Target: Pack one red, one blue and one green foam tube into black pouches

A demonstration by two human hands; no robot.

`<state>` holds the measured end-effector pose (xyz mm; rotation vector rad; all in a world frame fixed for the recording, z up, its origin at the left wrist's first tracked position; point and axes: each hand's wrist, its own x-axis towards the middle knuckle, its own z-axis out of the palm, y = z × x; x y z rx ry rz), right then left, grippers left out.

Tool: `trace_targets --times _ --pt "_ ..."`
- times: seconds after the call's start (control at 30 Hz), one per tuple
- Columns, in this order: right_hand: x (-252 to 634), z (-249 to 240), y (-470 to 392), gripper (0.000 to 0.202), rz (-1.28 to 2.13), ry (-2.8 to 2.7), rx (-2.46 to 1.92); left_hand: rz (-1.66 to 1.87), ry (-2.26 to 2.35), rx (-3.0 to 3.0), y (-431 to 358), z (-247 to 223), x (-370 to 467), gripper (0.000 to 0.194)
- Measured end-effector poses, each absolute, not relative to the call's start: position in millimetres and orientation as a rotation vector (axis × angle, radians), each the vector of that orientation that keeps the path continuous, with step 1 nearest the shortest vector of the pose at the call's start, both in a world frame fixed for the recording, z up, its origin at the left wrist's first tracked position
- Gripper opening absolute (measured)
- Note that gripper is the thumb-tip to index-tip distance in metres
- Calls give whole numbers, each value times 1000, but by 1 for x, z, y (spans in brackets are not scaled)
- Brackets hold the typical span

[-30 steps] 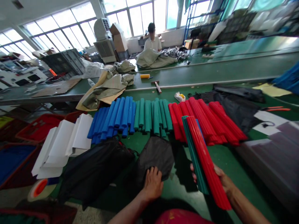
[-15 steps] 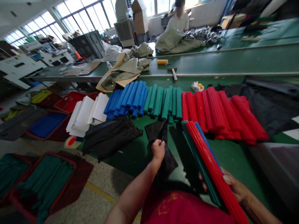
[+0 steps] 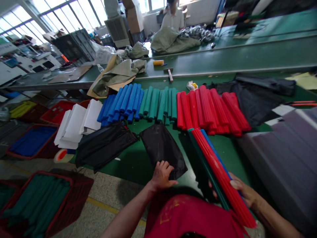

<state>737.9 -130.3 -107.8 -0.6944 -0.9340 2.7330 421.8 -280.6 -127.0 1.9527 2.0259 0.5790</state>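
Observation:
My left hand point(image 3: 162, 175) lies on the near end of a flat black bag point(image 3: 163, 145), its fingers resting on the fabric and the thumb stretched out. In my right hand point(image 3: 244, 191) is a bundle of long ribbed rolls: a red roll point(image 3: 215, 162) on top, a green roll point(image 3: 205, 165) on its left and a blue roll point(image 3: 215, 148) on its right. The bundle slants over the table edge in front of my body. Left of the flat bag lies another black bag point(image 3: 104, 142), bulkier and with a cord at its end.
Behind the bags are rows of blue rolls point(image 3: 123, 100), green rolls point(image 3: 158, 104) and red rolls point(image 3: 208, 109). White folded boxes point(image 3: 76, 124) stand at left, a grey box point(image 3: 284, 158) at right. A hammer point(image 3: 170, 75) lies farther back. A person point(image 3: 172, 19) is across the tables.
My left hand has let go of its grip on the black bag and now rests on it; the bag lies flatter and wider. The right hand still holds the rolls. The view has shifted right.

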Motion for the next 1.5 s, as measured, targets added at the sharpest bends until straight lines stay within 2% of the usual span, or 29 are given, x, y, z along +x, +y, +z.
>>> trace_targets --times 0.1,0.23,0.3,0.53,0.67,0.83,0.97,1.2,1.5 --pt "753 -107 -145 46 2699 -947 -721 434 2004 2060 -299 -144 421 54" --pt "765 -101 -176 54 2604 -1003 -822 582 2013 1979 -299 -147 418 24" --pt "768 -98 -194 58 2551 -1057 -879 664 2012 1892 -295 -143 418 16" --pt "760 -96 -257 63 2467 -1220 -884 826 2133 1776 -285 -107 417 32" --pt "744 -102 -282 62 2392 -1365 -907 853 2192 1779 -286 -82 410 29" --pt "728 -114 -298 69 2339 -1514 -968 881 2186 1812 -302 -75 392 24" --pt "718 -114 -309 67 2388 -1453 -1014 913 2202 1871 -316 -72 382 25" --pt "690 -94 -320 61 2504 -1396 -908 697 1948 2513 -310 -59 388 24" --pt "672 -102 -327 57 2558 -1102 -837 712 1813 2507 -330 -60 378 26"
